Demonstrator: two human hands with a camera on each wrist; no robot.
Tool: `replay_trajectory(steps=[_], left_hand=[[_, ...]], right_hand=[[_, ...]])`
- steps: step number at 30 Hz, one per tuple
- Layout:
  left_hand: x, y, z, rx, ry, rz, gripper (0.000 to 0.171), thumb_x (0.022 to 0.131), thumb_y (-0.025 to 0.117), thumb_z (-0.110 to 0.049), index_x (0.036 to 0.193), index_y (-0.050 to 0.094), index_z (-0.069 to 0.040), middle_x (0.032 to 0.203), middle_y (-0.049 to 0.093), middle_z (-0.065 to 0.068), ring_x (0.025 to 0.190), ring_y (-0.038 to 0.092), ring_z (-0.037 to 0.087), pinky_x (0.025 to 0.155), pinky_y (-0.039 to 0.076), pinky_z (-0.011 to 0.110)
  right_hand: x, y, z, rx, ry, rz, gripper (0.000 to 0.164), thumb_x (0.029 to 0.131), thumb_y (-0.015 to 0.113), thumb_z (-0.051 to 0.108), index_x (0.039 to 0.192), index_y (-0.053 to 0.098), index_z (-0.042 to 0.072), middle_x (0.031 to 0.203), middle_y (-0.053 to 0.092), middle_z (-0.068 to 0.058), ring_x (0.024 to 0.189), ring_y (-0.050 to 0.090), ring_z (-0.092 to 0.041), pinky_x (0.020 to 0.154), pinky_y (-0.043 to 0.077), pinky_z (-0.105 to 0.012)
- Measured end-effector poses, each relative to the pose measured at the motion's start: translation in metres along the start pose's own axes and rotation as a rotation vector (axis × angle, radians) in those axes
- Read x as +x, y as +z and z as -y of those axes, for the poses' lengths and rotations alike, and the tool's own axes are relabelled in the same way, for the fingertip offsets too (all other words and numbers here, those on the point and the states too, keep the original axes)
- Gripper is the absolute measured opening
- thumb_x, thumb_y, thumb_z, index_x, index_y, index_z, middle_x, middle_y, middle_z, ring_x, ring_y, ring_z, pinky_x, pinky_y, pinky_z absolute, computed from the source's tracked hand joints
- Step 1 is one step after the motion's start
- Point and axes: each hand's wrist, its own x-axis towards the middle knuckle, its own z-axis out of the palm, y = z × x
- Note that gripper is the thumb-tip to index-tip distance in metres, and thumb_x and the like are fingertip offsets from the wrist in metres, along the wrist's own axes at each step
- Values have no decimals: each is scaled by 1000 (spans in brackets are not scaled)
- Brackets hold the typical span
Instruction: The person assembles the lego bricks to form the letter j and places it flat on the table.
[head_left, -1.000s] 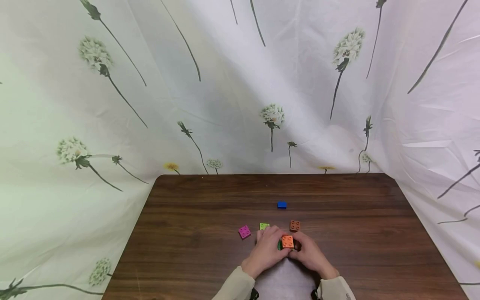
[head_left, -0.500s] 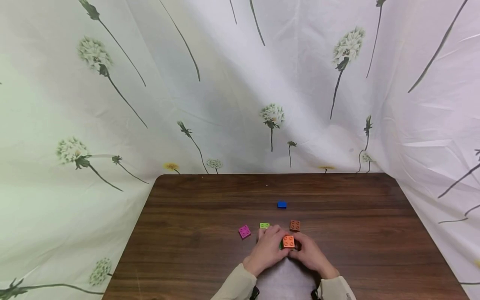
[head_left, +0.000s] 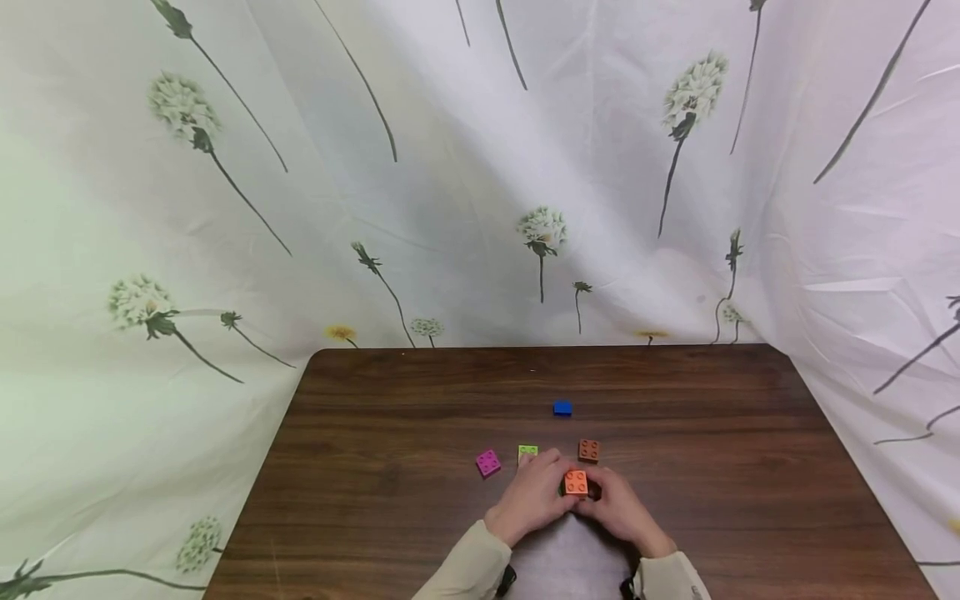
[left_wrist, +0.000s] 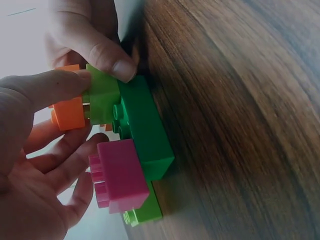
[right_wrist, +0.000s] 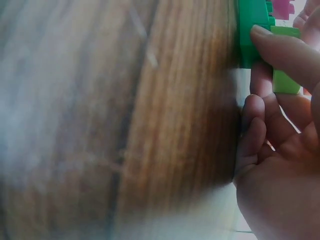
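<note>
Both hands meet around a small stack of toy building bricks near the table's front. My left hand (head_left: pixel 528 500) pinches an orange brick (head_left: pixel 576 482) at the top, its thumb also reaching the light green brick (left_wrist: pixel 104 95) underneath. That light green brick stands on one end of a longer dark green brick (left_wrist: pixel 145 127). My right hand (head_left: pixel 622 508) grips the stack from the other side, its thumb at the joint of the two green bricks. A magenta brick (left_wrist: pixel 122 172) shows at the dark green brick's other end in the left wrist view. A gap shows between orange and light green.
Beyond the hands on the dark wooden table (head_left: pixel 375 467) lie a loose magenta brick (head_left: pixel 488 463), a lime brick (head_left: pixel 528 452) partly behind the left fingers, a brown brick (head_left: pixel 588 451) and a blue brick (head_left: pixel 562 408) farther back. A flowered curtain (head_left: pixel 465 250) borders the table.
The orange brick has shifted very slightly between the fingers, and less green shows beside it. Both hands keep their hold; the loose bricks stay put.
</note>
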Motion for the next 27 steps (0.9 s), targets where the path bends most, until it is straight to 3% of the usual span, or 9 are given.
replay_trajectory(steps=[6,13,27], left_hand=[[-2,-2,1,8,32,0,36,80,76,-28,113,68,-15,104,63,-3,94,58,9,87,45,31],[-2,-5,2,58,88,-25,35,78,78,-28,110,70,-15,101,65,-3,93,59,8,81,46,28],[6,-5,5,62,91,-5,31,74,81,-33,102,74,-20,80,59,-9,71,50,4,60,36,21]], right_hand=[[1,1,1,-10,-11,-6,29,75,82,21,100,70,17,94,66,8,86,51,-8,77,42,-25],[2,2,3,-11,2,-12,26,73,81,18,97,71,18,93,67,9,86,52,-8,78,41,-26],[2,2,1,-13,8,0,29,73,82,21,100,72,16,94,69,8,85,52,-8,77,40,-27]])
